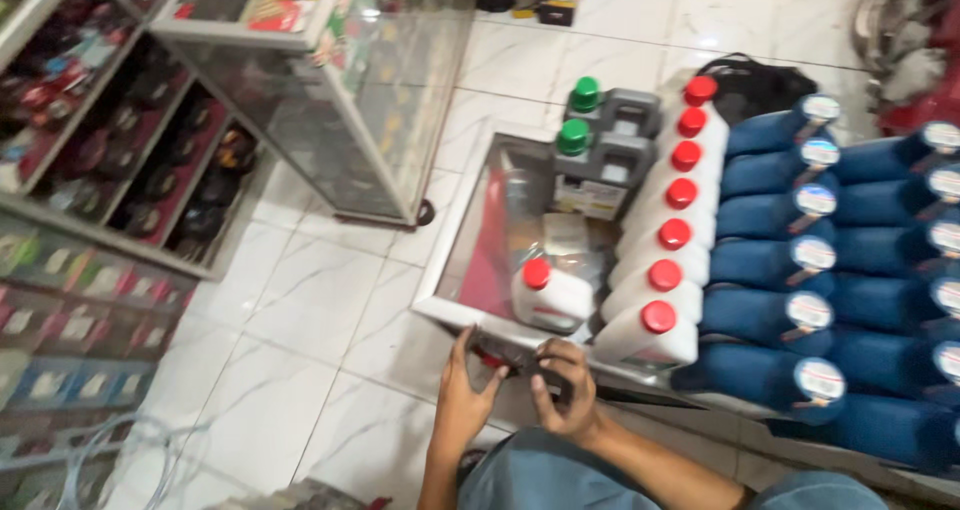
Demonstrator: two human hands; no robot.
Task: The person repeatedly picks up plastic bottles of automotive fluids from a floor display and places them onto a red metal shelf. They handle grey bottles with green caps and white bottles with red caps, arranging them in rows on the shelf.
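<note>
Both hands, left hand (463, 395) and right hand (565, 385), pinch a small dark object (505, 355) between them at the glass case's edge (450, 315), steadying it. Beyond stand white bottles (660, 270) in a row and blue bottles (780, 260).

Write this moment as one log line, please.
left hand: on dark object | right hand: gripping same object | nearby: glass case edge, white red-capped bottle, blue bottles

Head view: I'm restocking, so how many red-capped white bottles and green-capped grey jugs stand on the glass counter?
White plastic bottles with round red caps: 8
Grey plastic jugs with round green caps: 2
Total: 10
</note>
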